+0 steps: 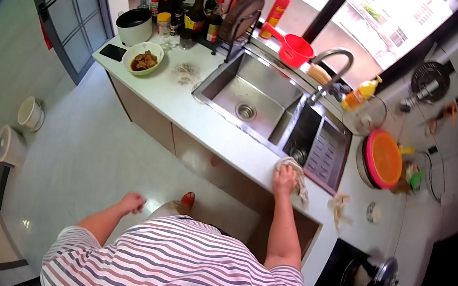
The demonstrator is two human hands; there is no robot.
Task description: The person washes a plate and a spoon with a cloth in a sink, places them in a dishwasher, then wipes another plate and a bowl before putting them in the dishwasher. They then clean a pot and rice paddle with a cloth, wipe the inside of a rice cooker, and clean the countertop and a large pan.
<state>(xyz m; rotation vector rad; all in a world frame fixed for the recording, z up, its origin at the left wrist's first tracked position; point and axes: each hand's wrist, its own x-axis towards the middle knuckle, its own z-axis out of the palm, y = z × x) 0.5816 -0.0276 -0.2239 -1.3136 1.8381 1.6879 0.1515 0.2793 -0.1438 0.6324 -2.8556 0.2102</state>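
Observation:
My right hand point(284, 182) presses a crumpled, pale cleaning cloth point(302, 194) onto the front of the white countertop point(229, 143), its fingers closed over the fabric. Just behind the cloth lies the rim of the stainless steel double sink point(251, 82), whose left basin shows a round drain point(245, 112). A perforated tray point(325, 154) sits over part of the right basin. Away from the counter, my left hand point(132, 203) hangs above the floor at my side. Its fingers look bent but are blurred, and nothing shows in them.
A bowl of cooked meat point(144, 62), a phone point(113, 52), a pot point(135, 25) and several bottles point(196, 16) stand at the left. Brown smudges point(187, 74) mark the counter there. Colourful basins point(382, 159) lean at the right, beyond a hob point(331, 276) with a pan.

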